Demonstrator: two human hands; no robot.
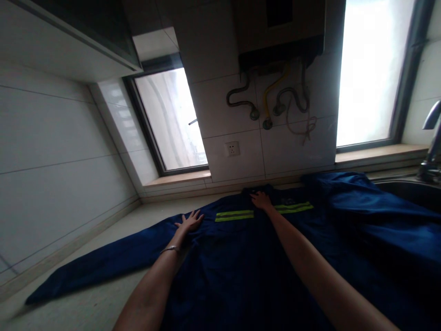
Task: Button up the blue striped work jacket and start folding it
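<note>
A dark blue work jacket [227, 257] with yellow-green reflective stripes across the chest lies spread over the countertop. Its one sleeve stretches out to the left, flat on the counter. My left hand [190, 221], fingers spread, rests on the jacket near the shoulder of that sleeve; a bracelet circles the wrist. Close to the collar, my right hand [261, 200] lies on the fabric with its fingers reaching left, apart. At the right, more blue cloth [372, 207] is bunched up in folds.
The pale countertop [113, 294] meets a tiled wall with two windows. A sink [406, 188] and metal faucet [430, 151] are at the right. A water heater [280, 41] with pipes hangs above, and a socket [232, 148] sits below it. An upper cabinet [76, 37] juts out at left.
</note>
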